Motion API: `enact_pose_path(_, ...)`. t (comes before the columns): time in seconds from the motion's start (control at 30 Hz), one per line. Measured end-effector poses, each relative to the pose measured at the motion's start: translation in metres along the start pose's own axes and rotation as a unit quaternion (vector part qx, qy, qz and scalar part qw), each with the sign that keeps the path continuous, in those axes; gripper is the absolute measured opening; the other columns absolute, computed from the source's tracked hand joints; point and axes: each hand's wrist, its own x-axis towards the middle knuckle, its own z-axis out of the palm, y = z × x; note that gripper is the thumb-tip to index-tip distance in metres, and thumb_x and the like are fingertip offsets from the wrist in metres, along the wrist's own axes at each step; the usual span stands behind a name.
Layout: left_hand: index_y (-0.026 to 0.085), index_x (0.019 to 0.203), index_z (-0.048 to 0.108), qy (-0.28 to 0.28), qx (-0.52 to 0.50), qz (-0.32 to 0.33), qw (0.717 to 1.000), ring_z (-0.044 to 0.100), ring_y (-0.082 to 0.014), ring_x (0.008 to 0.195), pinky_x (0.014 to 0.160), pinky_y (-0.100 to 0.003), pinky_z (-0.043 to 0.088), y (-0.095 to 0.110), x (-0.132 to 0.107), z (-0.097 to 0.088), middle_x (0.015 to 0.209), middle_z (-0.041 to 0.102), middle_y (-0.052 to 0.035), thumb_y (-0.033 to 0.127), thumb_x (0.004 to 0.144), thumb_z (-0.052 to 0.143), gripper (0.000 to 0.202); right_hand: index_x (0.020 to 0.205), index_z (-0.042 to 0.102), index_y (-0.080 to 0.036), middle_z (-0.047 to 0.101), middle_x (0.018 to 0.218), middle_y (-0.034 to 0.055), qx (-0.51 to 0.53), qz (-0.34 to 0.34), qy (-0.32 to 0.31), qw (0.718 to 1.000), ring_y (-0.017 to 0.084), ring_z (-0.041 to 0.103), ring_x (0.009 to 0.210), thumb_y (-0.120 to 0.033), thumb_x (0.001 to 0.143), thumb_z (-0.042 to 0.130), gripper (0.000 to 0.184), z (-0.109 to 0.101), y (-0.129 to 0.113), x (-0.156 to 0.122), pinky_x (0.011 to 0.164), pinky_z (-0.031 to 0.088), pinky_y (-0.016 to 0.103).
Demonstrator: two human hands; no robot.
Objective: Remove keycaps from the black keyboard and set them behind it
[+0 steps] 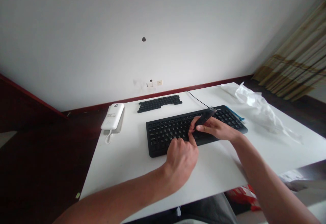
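A black keyboard (pixel 163 123) lies across the white table, its key bed showing many small light marks. Over its middle, my right hand (pixel 214 127) is closed around a thick, black, pen-shaped tool (pixel 205 117). The tool slants, with a shiny end up to the right; its lower end is hidden by my fingers. My left hand (pixel 182 159) rests at the keyboard's front edge, its fingers curled and the index finger reaching forward to the keys beside my right fingertips. Whether anything is inside the curled fingers is hidden. Behind lies a separate black keycap sheet (pixel 160 103).
A white power bank (pixel 113 116) with a short cable loop lies at the table's left. Crumpled clear plastic (pixel 257 105) covers part of the right side, near a blue item (pixel 235 114). A black cable (pixel 198 100) runs off the back edge toward the wall.
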Motion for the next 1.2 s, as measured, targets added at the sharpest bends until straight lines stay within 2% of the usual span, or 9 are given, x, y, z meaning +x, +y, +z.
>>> enact_pose_path(0.13,0.000,0.142,0.053,0.007,-0.020,0.006,1.000,0.070,-0.0203,0.064,0.057,-0.027,0.050,-0.005,0.002,-0.002,0.065,0.069,-0.0082,0.013,0.096,0.060,0.048,0.104,0.070,-0.017,0.072,0.096,0.0076,-0.019,-0.001,0.046,0.999,0.021,0.067,0.088,-0.048,0.100,0.060,0.032,0.001,0.006,0.004,0.075,0.052,0.031)
enact_pose_path(0.23,0.006,0.129,0.062,0.006,-0.055,0.007,0.998,0.071,-0.0224,0.066,0.058,-0.029,0.052,-0.014,0.007,-0.006,0.068,0.070,-0.0081,0.022,0.098,0.060,0.035,0.105,0.069,-0.017,0.073,0.094,0.0083,-0.031,0.000,0.121,0.992,0.021,0.067,0.083,-0.051,0.099,0.060,0.036,0.007,0.009,0.010,0.067,0.051,0.030)
enact_pose_path(0.33,0.014,0.112,0.067,0.010,-0.079,0.000,0.997,0.073,-0.0240,0.070,0.061,-0.030,0.054,-0.030,0.015,-0.013,0.072,0.071,-0.0072,0.028,0.100,0.059,0.020,0.103,0.069,-0.018,0.075,0.091,0.0088,-0.047,-0.012,0.225,0.973,0.021,0.066,0.078,-0.055,0.097,0.060,0.039,0.013,0.013,0.015,0.067,0.051,0.031)
enact_pose_path(0.5,0.025,0.117,0.070,0.000,-0.118,-0.044,0.992,0.075,-0.0261,0.082,0.071,-0.033,0.056,-0.059,0.030,-0.018,0.086,0.077,-0.0067,0.039,0.095,0.067,0.026,0.099,0.068,-0.018,0.075,0.091,0.0094,-0.042,-0.032,0.336,0.940,0.020,0.064,0.073,-0.058,0.095,0.061,0.041,0.015,0.019,0.020,0.068,0.053,0.033)
enact_pose_path(0.63,0.034,0.114,0.075,-0.009,-0.167,-0.040,0.985,0.075,-0.0260,0.087,0.078,-0.035,0.057,-0.066,0.036,-0.009,0.093,0.079,-0.0034,0.042,0.092,0.070,0.024,0.097,0.069,-0.018,0.074,0.089,0.0083,-0.047,-0.041,0.341,0.938,0.019,0.063,0.072,-0.055,0.096,0.061,0.038,0.015,0.020,0.020,0.069,0.053,0.033)
enact_pose_path(0.87,0.033,0.105,0.079,-0.017,-0.208,-0.056,0.976,0.074,-0.0238,0.084,0.080,-0.034,0.057,-0.061,0.040,0.001,0.087,0.078,-0.0018,0.042,0.092,0.068,0.019,0.096,0.069,-0.017,0.074,0.089,0.0081,-0.059,-0.030,0.329,0.942,0.019,0.063,0.073,-0.054,0.097,0.061,0.037,0.019,0.019,0.020,0.069,0.052,0.032)
enact_pose_path(0.93,0.033,0.105,0.079,-0.011,-0.218,-0.061,0.974,0.074,-0.0229,0.083,0.080,-0.033,0.057,-0.071,0.044,0.000,0.086,0.078,-0.0008,0.041,0.091,0.069,0.019,0.096,0.069,-0.017,0.075,0.090,0.0085,-0.061,-0.032,0.337,0.939,0.019,0.063,0.072,-0.054,0.097,0.061,0.038,0.018,0.020,0.020,0.069,0.052,0.032)
enact_pose_path(1.03,0.033,0.109,0.078,0.018,-0.201,-0.103,0.974,0.073,-0.0236,0.087,0.083,-0.035,0.056,-0.098,0.052,0.000,0.090,0.079,-0.0011,0.041,0.092,0.068,0.021,0.097,0.069,-0.017,0.075,0.089,0.0089,-0.057,-0.027,0.347,0.936,0.019,0.063,0.070,-0.056,0.096,0.061,0.040,0.017,0.021,0.021,0.067,0.052,0.032)
enact_pose_path(1.2,0.030,0.115,0.078,0.026,-0.150,-0.186,0.971,0.074,-0.0259,0.096,0.089,-0.036,0.054,-0.141,0.061,0.016,0.093,0.079,-0.0047,0.041,0.094,0.068,0.025,0.097,0.069,-0.018,0.076,0.089,0.0092,-0.061,-0.014,0.338,0.939,0.020,0.063,0.070,-0.057,0.095,0.062,0.040,0.017,0.025,0.021,0.067,0.052,0.034)
